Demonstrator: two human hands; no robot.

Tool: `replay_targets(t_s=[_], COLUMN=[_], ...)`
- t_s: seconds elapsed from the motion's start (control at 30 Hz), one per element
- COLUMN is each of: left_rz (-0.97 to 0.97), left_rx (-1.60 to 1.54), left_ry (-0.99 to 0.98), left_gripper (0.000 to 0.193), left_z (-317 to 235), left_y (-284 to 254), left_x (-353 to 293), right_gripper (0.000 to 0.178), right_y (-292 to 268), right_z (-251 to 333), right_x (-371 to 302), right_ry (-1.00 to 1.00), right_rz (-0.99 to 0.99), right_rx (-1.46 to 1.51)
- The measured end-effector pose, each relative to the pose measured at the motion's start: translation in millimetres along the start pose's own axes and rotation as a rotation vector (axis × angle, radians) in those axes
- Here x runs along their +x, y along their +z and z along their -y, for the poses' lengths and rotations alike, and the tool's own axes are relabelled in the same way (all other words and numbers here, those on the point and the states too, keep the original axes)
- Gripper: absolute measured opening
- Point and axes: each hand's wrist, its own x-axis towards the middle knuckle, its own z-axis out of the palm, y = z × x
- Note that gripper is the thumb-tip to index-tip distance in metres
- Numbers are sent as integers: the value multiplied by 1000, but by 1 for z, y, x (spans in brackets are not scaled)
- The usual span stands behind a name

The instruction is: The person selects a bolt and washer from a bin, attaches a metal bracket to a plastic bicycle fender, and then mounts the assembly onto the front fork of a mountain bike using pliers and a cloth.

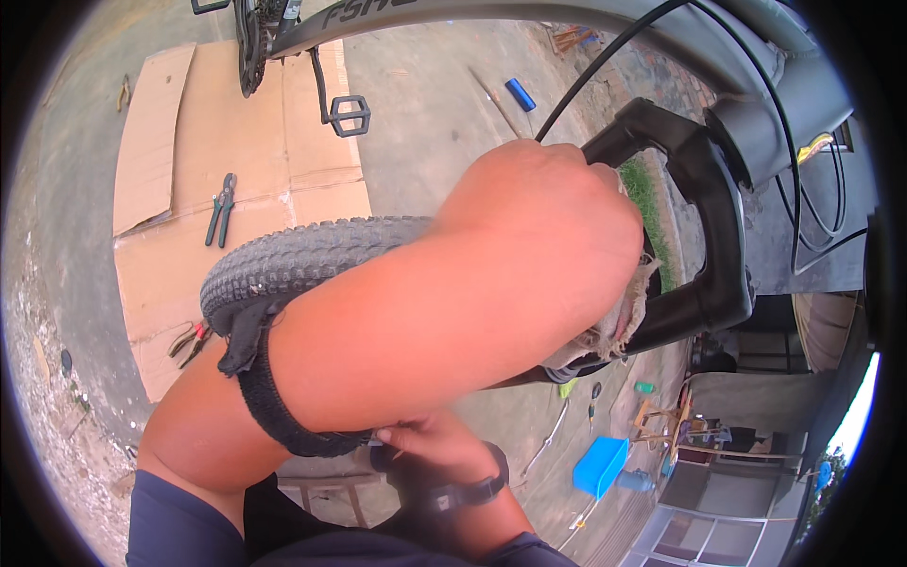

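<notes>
My left arm reaches across the middle from the lower left, with a black elastic band (pixel 265 392) around the forearm. At its end my left hand (pixel 557 203) is closed on a frayed, greyish rag (pixel 619 326) against the black bicycle fork (pixel 704 222); the fingertips are hidden behind the fist. Below that forearm, my right hand (pixel 430 444) has its thumb and fingers drawn together close to the band; what they grip is hidden. A knobby bicycle tyre (pixel 312 255) shows behind my left forearm. Overhead runs the grey bicycle frame (pixel 453 17).
Cardboard (pixel 274 161) lies on the concrete with green-handled cutters (pixel 222 210) and red-handled pliers (pixel 194 342). A pedal (pixel 350 116) juts out above it. Black cables (pixel 789 123) loop from the frame. A blue cylinder (pixel 520 94) and blue bin (pixel 600 466) are on the ground.
</notes>
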Motion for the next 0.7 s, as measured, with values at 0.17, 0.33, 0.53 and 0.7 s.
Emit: replay_targets(t_s=[0.17,0.33,0.53,0.7], left_rz=[-35,-310,-343,-312], left_rx=[-381,-656,-566,-515], left_ry=[-71,-374,-553,-945], left_gripper=[12,18,16,13], left_z=[22,71,145,183], left_y=[-53,-129,-197,-203], left_x=[-33,-111,-243,-356], right_gripper=[8,8,9,8], right_y=[-8,-3,0,2], right_z=[-25,-10,4,5], right_x=[-13,-6,1,3], right_ry=[4,-66,-142,-129], right_rz=[-71,2,63,51], right_rx=[5,-10,-188,-206])
